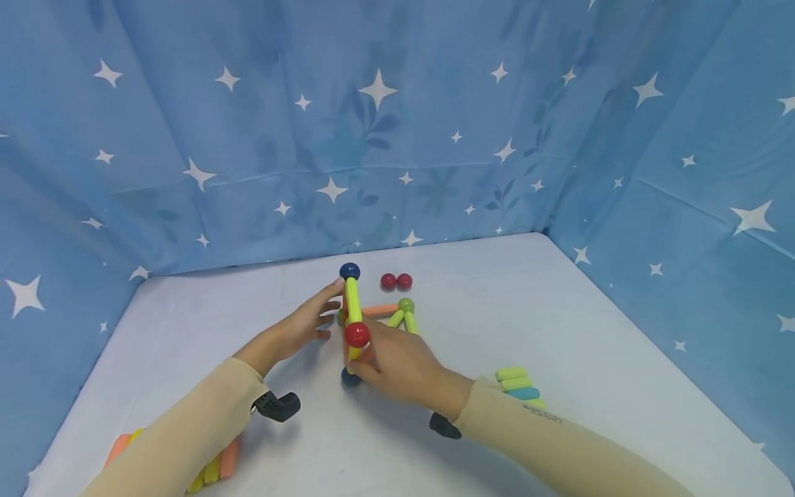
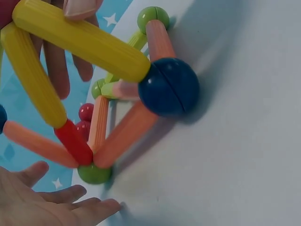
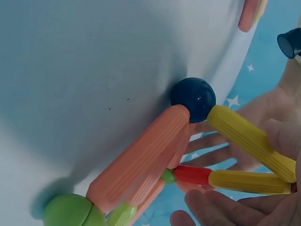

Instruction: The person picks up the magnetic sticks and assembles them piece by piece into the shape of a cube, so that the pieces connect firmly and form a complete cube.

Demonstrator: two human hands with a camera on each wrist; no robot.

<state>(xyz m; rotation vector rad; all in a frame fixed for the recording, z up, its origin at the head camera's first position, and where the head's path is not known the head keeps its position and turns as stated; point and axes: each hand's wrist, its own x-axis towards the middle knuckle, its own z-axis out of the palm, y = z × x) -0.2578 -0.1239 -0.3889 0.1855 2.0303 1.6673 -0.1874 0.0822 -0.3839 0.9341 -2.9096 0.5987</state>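
Right hand (image 1: 397, 366), at the frame's centre, is pinched around a yellow stick (image 1: 353, 310) of the stick-and-ball frame (image 1: 373, 317) on the table (image 1: 559, 331); left hand (image 1: 307, 324) is held flat beside it, grasping nothing. The stick's long axis runs up toward the dark blue ball (image 1: 350, 271). A sideways tug could likely pull joints apart and collapse the frame.

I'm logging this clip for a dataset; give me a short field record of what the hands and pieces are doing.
setting: white table, blue star cloth behind
structure: rod-and-ball frame
left hand: fingers straight, fingertip by the far blue ball
right hand: holds the yellow rod near the red ball
loose: two red balls; spare rods by the right sleeve, more under the left sleeve
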